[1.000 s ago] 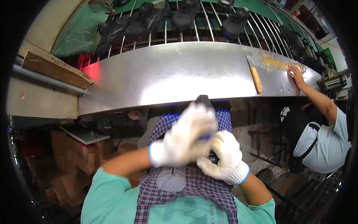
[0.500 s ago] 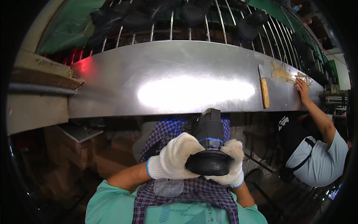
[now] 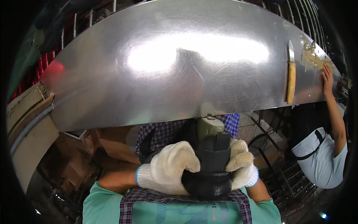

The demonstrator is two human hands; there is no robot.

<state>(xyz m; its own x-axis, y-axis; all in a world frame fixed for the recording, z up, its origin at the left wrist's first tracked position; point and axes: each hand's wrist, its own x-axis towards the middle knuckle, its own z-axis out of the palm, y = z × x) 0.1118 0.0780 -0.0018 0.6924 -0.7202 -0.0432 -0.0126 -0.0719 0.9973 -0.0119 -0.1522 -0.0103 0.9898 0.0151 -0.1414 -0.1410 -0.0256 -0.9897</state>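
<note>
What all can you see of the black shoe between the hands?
The shoe is black, dull higher up, with a smoother, rubbery-looking rounded end toward the person. An olive-green block juts from its far side. The left hand and right hand hold it from either side, by the near edge of the metal table. They hide much of its sides.

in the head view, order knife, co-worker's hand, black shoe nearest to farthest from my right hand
1. Black shoe: touching the right hand, on its left
2. Knife: ahead and right, on the metal table
3. Co-worker's hand: farther right
</note>
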